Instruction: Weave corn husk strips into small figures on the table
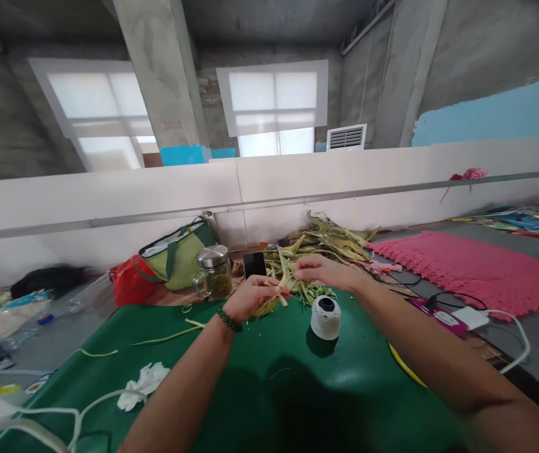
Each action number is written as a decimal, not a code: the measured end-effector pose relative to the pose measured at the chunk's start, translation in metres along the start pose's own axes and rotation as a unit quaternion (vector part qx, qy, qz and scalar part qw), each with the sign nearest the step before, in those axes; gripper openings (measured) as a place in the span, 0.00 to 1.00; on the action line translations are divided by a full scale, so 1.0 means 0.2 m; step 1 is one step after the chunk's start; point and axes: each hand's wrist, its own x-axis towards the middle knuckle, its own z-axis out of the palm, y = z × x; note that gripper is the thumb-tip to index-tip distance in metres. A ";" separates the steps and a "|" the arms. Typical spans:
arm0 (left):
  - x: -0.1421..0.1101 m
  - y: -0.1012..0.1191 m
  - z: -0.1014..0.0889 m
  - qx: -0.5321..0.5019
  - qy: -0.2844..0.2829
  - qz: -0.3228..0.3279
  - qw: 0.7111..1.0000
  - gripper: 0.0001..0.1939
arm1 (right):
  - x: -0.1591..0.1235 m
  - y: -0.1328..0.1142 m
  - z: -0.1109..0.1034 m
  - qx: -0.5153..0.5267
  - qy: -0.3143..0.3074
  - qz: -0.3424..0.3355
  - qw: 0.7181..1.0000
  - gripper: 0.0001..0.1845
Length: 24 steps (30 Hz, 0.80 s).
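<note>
My left hand, with a dark beaded bracelet on the wrist, pinches a pale corn husk that stands up from the fingers. Just to the right, my right hand has its fingers drawn together near the husk; whatever is between them is too small to make out. Below my right hand, a cone of white thread stands upright on the green table cover. Behind the hands lies a heap of dry husks and leaves, with small green scraps in front of it.
A lidded glass mug, a black phone and a green bag stand at the back left. Crumpled white tissue lies front left near white cables. To the right are a pink cloth and a white charger.
</note>
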 end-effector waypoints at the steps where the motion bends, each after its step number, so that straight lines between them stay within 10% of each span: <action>1: 0.00 -0.01 -0.04 0.007 0.022 -0.003 1.000 0.14 | -0.01 0.03 -0.03 0.087 0.018 0.014 0.996 0.10; 4: -0.01 -0.06 -0.13 0.078 0.070 -0.004 0.995 0.12 | -0.05 0.11 -0.11 0.270 0.113 0.052 0.955 0.12; 8: -0.03 -0.14 -0.21 0.106 0.087 -0.018 0.990 0.11 | -0.11 0.16 -0.21 0.266 0.193 0.062 0.942 0.18; 15: -0.13 -0.13 -0.29 -0.010 0.113 -0.056 0.992 0.12 | -0.27 0.10 -0.31 -0.125 0.243 0.054 0.960 0.11; 19: -0.20 -0.08 -0.26 -0.086 0.090 -0.076 0.989 0.11 | -0.29 0.01 -0.10 -0.340 0.295 0.089 0.888 0.04; 24: -0.26 -0.02 -0.14 -0.077 0.019 -0.111 0.991 0.11 | -0.19 -0.04 0.36 -0.056 0.048 0.001 0.997 0.18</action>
